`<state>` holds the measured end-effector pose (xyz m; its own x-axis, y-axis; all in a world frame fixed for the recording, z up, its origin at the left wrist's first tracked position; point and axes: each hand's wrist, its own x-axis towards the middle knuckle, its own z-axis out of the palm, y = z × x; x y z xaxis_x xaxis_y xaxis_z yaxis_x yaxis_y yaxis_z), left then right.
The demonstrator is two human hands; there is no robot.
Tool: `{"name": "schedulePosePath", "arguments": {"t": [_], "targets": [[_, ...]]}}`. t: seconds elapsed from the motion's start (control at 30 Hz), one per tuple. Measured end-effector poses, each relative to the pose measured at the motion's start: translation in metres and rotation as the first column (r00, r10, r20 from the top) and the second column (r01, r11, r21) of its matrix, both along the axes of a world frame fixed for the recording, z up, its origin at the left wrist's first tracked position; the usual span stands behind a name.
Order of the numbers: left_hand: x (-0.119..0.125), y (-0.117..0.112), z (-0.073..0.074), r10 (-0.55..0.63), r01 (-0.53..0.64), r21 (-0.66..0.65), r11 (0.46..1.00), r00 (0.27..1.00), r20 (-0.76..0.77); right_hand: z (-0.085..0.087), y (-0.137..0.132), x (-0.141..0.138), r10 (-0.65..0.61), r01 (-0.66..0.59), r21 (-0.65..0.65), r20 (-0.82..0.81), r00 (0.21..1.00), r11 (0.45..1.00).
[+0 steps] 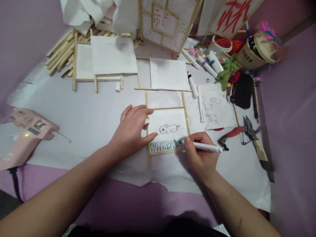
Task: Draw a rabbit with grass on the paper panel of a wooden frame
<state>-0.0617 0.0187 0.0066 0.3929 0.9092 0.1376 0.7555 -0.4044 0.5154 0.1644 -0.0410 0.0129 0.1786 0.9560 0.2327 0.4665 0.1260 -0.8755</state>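
White marker (204, 146), green tip touching wood-framed rabbit panel (168, 119) lying flat.

A lilac surface (128, 204) fills the near ground, and the same lilac runs up the far left and down the right side; whether that is wall or cloth cannot be told. A white sheet (81, 121) lies spread over it, its near edge ragged. On the left rests a pink glue gun (27, 136) with a green lamp lit. Far left lies a pile of sticks (60, 54), with crumpled paper (84, 13) behind. Far right stand a cup (249, 57) and panels (232, 14) with red strokes. Red-handled cutters (244, 130) lie at the right. The light is soft and even.
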Motion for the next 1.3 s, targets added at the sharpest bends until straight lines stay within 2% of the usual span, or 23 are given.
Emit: {"name": "schedulePosePath", "arguments": {"t": [0.27, 0.43, 0.83, 1.3], "targets": [[0.0, 0.0, 0.001, 0.004, -0.004, -0.008, 1.0, 1.0, -0.014, 0.0, -0.002, 0.0, 0.026, -0.026, 0.003, -0.029, 0.999, 1.0], [0.0, 0.0, 0.001, 0.005, -0.005, -0.001, 1.0, 1.0, -0.01, -0.002, 0.001, 0.002, 0.042, -0.042, 0.029, 0.027, 0.999, 0.999], [0.0, 0.001, 0.002, 0.005, -0.005, -0.01, 1.0, 1.0, -0.008, -0.001, 0.003, 0.008, -0.035, 0.036, 0.051, -0.009, 0.999, 0.998], [0.0, 0.002, 0.002, 0.015, -0.016, -0.032, 0.999, 1.0, -0.015, -0.003, 0.004, 0.01, 0.004, -0.004, 0.038, 0.018, 1.0, 0.999]]}}
